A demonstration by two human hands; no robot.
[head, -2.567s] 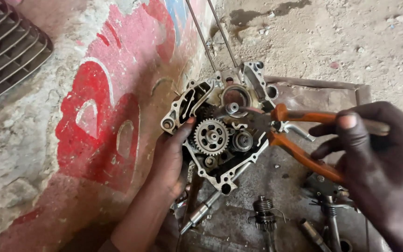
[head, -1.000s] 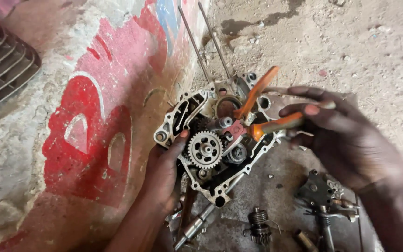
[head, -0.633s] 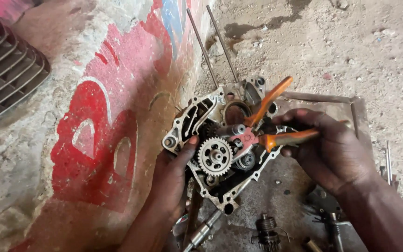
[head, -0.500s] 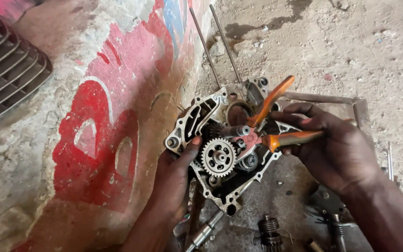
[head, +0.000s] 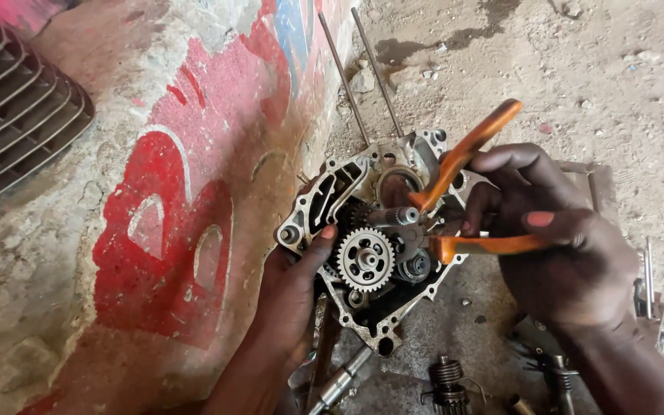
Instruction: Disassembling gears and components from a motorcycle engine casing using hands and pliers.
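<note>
Dusty, sandy ground (head: 578, 61) strewn with small stones, and a rough concrete block (head: 155, 230) painted with red and white shapes along the left. Nearest the camera, at the bottom edge: a small grimy steel gear shaft (head: 449, 378) standing on the dirt, a plain silvery shaft (head: 341, 378) lying beside it, and further greasy metal parts (head: 559, 373) at the lower right, partly hidden behind the forearm. Just above these, the left hand (head: 290, 296) clasped around the near-left edge of the oily grey aluminium engine crankcase half (head: 370, 230), thumb pressed on the rim just beside the toothed steel gear wheel (head: 365, 260) seated inside the case. Crankcase propped against the painted block, open face up toward the camera, roughly centre of view. To the right, the right hand (head: 559, 246) closed around the orange-handled pliers (head: 455, 207), fingers wrapped over the lower handle, upper handle angled up and away past the fingertips; handles spread apart, plier tips set at the short steel shaft (head: 395, 217) in the middle of the case, exact grip of the tips too small to tell. Farther off, two long thin metal studs (head: 359, 69) rising from the top of the case over the sand. At the far upper left, dark finned metal cylinder (head: 9, 115) resting on the block.
</note>
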